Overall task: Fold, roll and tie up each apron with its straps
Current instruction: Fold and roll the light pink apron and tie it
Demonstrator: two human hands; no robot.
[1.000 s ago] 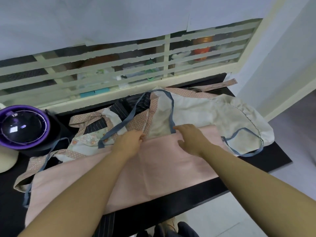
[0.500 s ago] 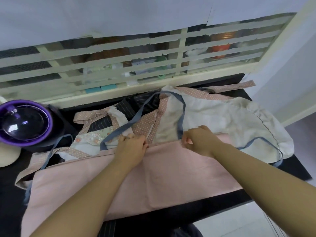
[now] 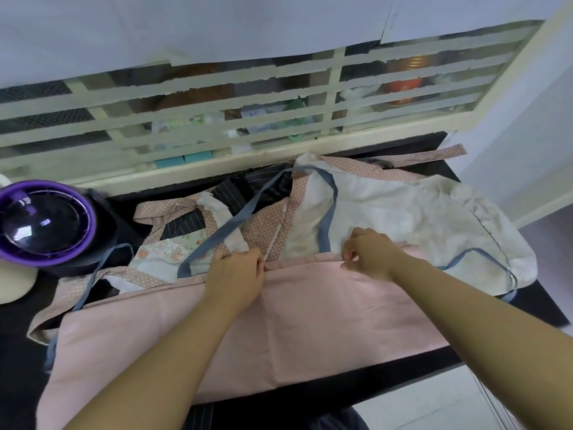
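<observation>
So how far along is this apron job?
Done: the pink apron lies flat, seemingly folded, on the table. In hand: left hand and right hand pinch its far edge. To do: rolling and tying it; the cream apron and polka-dot apron behind lie loose, straps untied.

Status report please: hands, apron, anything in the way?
Left hand, right hand: both pinch far edge of plain pink cloth apron. Apron flat, not yet rolled. Blue-grey fabric strap reaches edge between hands.

Pink apron [image 3: 294, 336] cut off lower left; items [image 3: 294, 110] behind lattice [image 3: 217, 100] blurred, perhaps bottles.
</observation>
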